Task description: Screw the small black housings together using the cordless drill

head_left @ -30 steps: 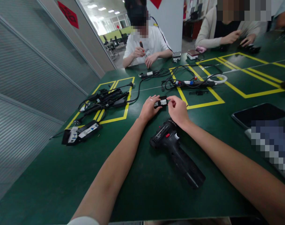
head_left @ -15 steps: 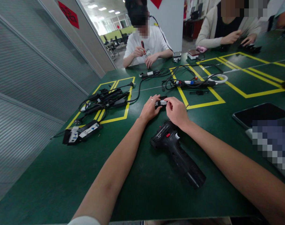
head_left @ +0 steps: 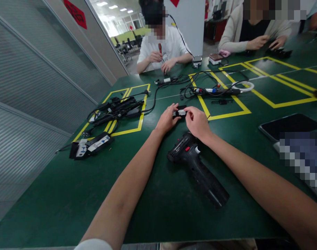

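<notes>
A small black and white part (head_left: 181,111) lies on the green table (head_left: 148,215) in front of me, partly covered by my fingers. Around its left end, my left hand (head_left: 168,119) is closed, thumb at the near side and fingers at the far side. My right hand (head_left: 198,122) pinches at the part's right end; whatever sits between those fingertips is hidden. Just below my hands a black cordless drill (head_left: 197,166) with a red button and white trigger lies on its side, its front end partly under my right hand.
Bundled black cables and tools (head_left: 119,111) lie at the left, near a black piece with white labels (head_left: 99,143). Another corded tool (head_left: 215,92) lies beyond my hands. A phone (head_left: 291,126) rests at the right. Two people work across the table; one holds a screwdriver (head_left: 160,48).
My hands stay on the small part with only a slight shift of the right fingers. The view has tilted a little.
</notes>
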{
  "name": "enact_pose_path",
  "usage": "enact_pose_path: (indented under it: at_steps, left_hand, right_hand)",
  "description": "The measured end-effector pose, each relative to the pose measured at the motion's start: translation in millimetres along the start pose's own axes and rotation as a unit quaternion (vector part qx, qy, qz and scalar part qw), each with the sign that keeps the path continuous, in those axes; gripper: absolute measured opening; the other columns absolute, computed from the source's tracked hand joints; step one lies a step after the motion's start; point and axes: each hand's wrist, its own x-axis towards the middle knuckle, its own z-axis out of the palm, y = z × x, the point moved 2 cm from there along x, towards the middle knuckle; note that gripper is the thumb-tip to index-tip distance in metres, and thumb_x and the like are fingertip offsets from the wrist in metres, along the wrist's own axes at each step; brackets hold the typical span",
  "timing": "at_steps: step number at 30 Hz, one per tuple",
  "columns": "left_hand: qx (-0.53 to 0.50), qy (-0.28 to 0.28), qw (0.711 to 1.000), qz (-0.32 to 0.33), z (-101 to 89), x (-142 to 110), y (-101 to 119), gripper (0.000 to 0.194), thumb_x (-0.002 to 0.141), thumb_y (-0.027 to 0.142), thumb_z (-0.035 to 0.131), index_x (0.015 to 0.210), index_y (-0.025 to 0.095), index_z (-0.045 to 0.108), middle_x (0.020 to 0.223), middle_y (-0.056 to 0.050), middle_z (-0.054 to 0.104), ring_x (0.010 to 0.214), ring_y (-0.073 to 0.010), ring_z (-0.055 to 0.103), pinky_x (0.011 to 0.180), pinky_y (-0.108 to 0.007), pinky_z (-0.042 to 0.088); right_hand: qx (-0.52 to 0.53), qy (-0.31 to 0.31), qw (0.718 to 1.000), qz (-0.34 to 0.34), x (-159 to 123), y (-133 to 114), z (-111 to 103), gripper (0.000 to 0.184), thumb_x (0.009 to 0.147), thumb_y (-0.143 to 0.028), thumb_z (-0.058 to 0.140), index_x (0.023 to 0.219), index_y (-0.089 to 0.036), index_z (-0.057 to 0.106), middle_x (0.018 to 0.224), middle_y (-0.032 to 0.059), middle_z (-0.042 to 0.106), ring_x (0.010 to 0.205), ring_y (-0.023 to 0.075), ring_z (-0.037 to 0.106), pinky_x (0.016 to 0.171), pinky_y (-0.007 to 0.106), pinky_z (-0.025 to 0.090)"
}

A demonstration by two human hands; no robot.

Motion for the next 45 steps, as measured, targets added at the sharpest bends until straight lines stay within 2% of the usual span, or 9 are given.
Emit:
enact_pose_path:
  at_steps: [6, 10, 15, 19, 22, 25, 28, 39, 45]
  left_hand:
    - [0.039, 0.031, 0.998, 0.032, -6.9, 1, 11, 0.039, 0.080, 0.029, 0.063, 0.113, 0.018, 0.047, 0.139, -0.014, 0.046, 0.136, -0.0268, 0.035, 0.114, -0.054, 0.026]
    - [0.046, 0.061, 0.995, 0.069, -12.2, 4, 30, 0.028, 0.085, 0.027, 0.055, 0.111, 0.020, 0.050, 0.137, -0.012, 0.048, 0.136, -0.0250, 0.035, 0.112, -0.053, 0.030]
    - [0.041, 0.047, 0.994, 0.088, -14.9, 5, 46, 0.045, 0.082, 0.036, 0.059, 0.123, 0.022, 0.045, 0.139, -0.013, 0.044, 0.134, -0.0261, 0.037, 0.111, -0.049, 0.033]
    - [0.049, 0.054, 0.997, 0.039, -13.3, 2, 29, 0.066, 0.073, 0.043, 0.070, 0.129, 0.021, 0.042, 0.143, -0.015, 0.037, 0.135, -0.0309, 0.033, 0.111, -0.052, 0.031]
    - [0.041, 0.033, 0.999, 0.007, -5.0, 1, 9, 0.058, 0.073, 0.038, 0.071, 0.123, 0.021, 0.049, 0.136, -0.013, 0.045, 0.130, -0.0294, 0.039, 0.109, -0.050, 0.034]
    - [0.024, 0.029, 0.999, -0.012, 1.5, 1, -3, 0.042, 0.078, 0.029, 0.066, 0.118, 0.022, 0.055, 0.126, -0.010, 0.053, 0.121, -0.0253, 0.046, 0.105, -0.045, 0.039]
    - [0.012, 0.036, 0.999, -0.017, 0.9, 1, -2, 0.037, 0.081, 0.028, 0.062, 0.117, 0.022, 0.057, 0.123, -0.009, 0.055, 0.118, -0.0242, 0.048, 0.103, -0.044, 0.040]
    - [0.002, 0.052, 0.999, -0.015, -8.9, 0, 6, 0.031, 0.084, 0.037, 0.058, 0.110, 0.021, 0.059, 0.115, -0.007, 0.061, 0.110, -0.0223, 0.055, 0.098, -0.040, 0.043]
    - [-0.020, 0.060, 0.998, -0.019, -10.0, 1, 8, 0.030, 0.086, 0.038, 0.056, 0.109, 0.020, 0.060, 0.110, -0.005, 0.065, 0.105, -0.0202, 0.057, 0.094, -0.036, 0.045]
  right_hand:
    - [0.028, 0.000, 0.999, 0.020, 3, 0, 0, 0.026, 0.086, -0.020, 0.045, 0.106, -0.016, 0.061, 0.097, 0.0095, 0.065, 0.083, 0.0211, 0.060, 0.077, 0.034, 0.047]
    - [0.110, -0.044, 0.992, 0.032, 7, 1, 2, 0.044, 0.081, -0.023, 0.055, 0.125, -0.016, 0.052, 0.103, 0.0099, 0.065, 0.085, 0.0205, 0.062, 0.078, 0.035, 0.050]
    - [0.207, -0.053, 0.971, 0.107, 16, 16, 7, 0.041, 0.081, -0.011, 0.045, 0.120, -0.017, 0.056, 0.076, 0.0024, 0.065, 0.070, 0.0165, 0.062, 0.072, 0.034, 0.052]
    - [0.331, -0.032, 0.909, 0.252, 22, 28, 7, 0.037, 0.077, -0.009, 0.042, 0.109, -0.016, 0.058, 0.061, -0.0030, 0.056, 0.051, 0.0125, 0.055, 0.052, 0.028, 0.048]
    - [0.426, -0.023, 0.847, 0.319, 23, 29, 3, 0.020, 0.078, -0.015, 0.044, 0.088, -0.015, 0.062, 0.054, -0.0056, 0.045, 0.043, 0.0092, 0.047, 0.045, 0.024, 0.045]
    - [0.459, -0.016, 0.820, 0.342, 22, 27, -1, 0.014, 0.083, -0.025, 0.048, 0.075, -0.017, 0.057, 0.049, -0.0089, 0.033, 0.036, 0.0063, 0.034, 0.038, 0.022, 0.038]
    - [0.450, -0.023, 0.827, 0.337, 21, 25, -1, 0.013, 0.086, -0.026, 0.048, 0.077, -0.019, 0.054, 0.048, -0.0103, 0.031, 0.034, 0.0058, 0.029, 0.035, 0.020, 0.032]
    - [0.384, -0.030, 0.872, 0.301, 19, 32, -1, 0.013, 0.086, -0.020, 0.042, 0.089, -0.020, 0.055, 0.050, -0.0091, 0.036, 0.038, 0.0074, 0.032, 0.037, 0.018, 0.023]
    - [0.321, -0.057, 0.918, 0.227, 20, 38, -2, 0.022, 0.083, -0.018, 0.043, 0.093, -0.019, 0.062, 0.053, -0.0060, 0.045, 0.041, 0.0092, 0.036, 0.041, 0.022, 0.028]
